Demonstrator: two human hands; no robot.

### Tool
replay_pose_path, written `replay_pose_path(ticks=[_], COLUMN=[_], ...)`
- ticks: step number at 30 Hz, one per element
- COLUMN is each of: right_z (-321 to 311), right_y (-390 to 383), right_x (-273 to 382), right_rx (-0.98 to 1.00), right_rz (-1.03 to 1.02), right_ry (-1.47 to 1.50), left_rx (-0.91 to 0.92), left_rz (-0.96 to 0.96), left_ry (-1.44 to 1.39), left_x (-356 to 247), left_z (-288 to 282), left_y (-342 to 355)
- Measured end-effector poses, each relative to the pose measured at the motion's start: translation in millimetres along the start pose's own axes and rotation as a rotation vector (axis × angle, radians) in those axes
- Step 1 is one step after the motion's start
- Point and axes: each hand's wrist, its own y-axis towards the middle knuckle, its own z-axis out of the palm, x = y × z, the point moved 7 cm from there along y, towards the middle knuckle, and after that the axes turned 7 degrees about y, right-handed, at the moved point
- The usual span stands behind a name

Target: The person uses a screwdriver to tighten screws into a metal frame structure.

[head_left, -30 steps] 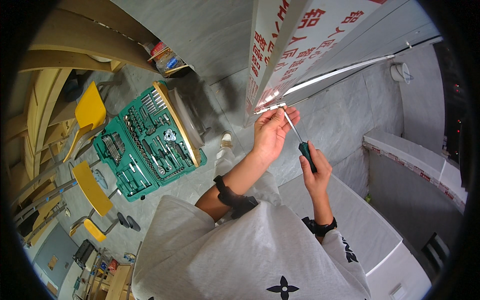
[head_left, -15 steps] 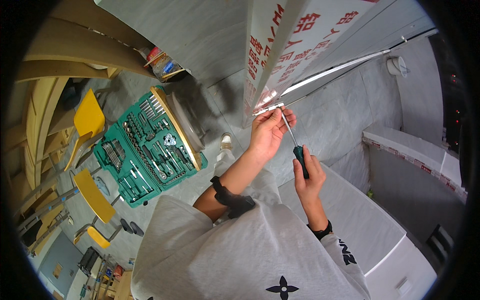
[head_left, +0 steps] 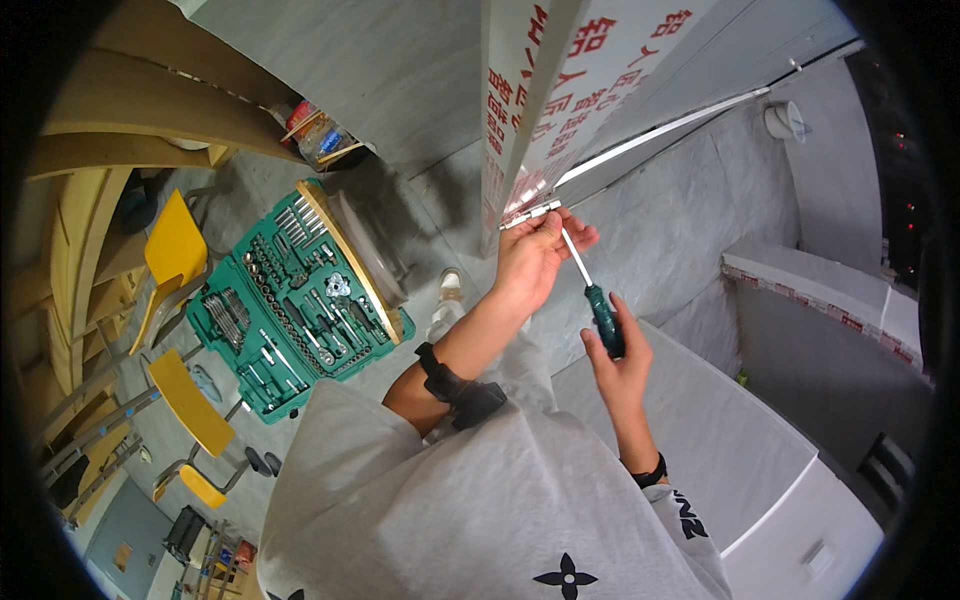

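Far left: yellow chair (head_left: 175,240), apart from both hands. Next, green tool case (head_left: 262,368) lies open, sockets and wrenches seated in moulded slots, probably so each stays sorted and visible.

Centre: left hand (head_left: 528,268) is raised to white hinge-like piece (head_left: 530,214) at the edge of film-wrapped panel (head_left: 560,95). Thumb and forefinger sit close at the piece's near end; cannot tell whether they pinch it. Remaining fingers fan out past the shaft, presumably steadying the tip, which is hidden.

Right of this: screwdriver (head_left: 604,318), shaft slanting up-left to the piece, green handle toward right hand (head_left: 625,372). Right fingers are apart, loosely flanking the handle, thumb standing off it; the butt lies toward the palm, likely backing the tool along its axis.
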Motion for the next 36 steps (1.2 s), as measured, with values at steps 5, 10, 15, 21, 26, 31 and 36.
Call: replay_pose_path(ticks=[5, 10, 15, 21, 26, 31, 36], right_z=[2, 23, 31, 7, 5, 18, -11], right_y=[-6, -17, -18, 10, 5, 1, 20], right_x=[3, -62, -59, -2, -68, -74, -38], right_rx=[-0.031, 0.142, 0.248, -0.002, 0.087, 0.387, 0.039], right_rz=[-0.139, 0.871, 0.915, -0.14, 0.652, 1.098, 0.414], right_ry=[-0.421, 1.012, 1.315, -0.208, 0.634, 1.538, 0.376], left_rx=[0.017, 0.098, 0.113, 0.073, 0.088, 0.138, 0.114], left_rz=[0.015, -0.081, -0.049, 0.015, -0.096, -0.015, 0.044], left_ry=[0.014, 0.005, 0.115, 0.138, 0.049, 0.084, 0.139], left_x=[-5, -8, -5, -5, -11, 1, -1], left_z=[4, 11, 5, 5, 23, 12, 11], left_y=[1, -3, -1, -1, -3, 2, 1])
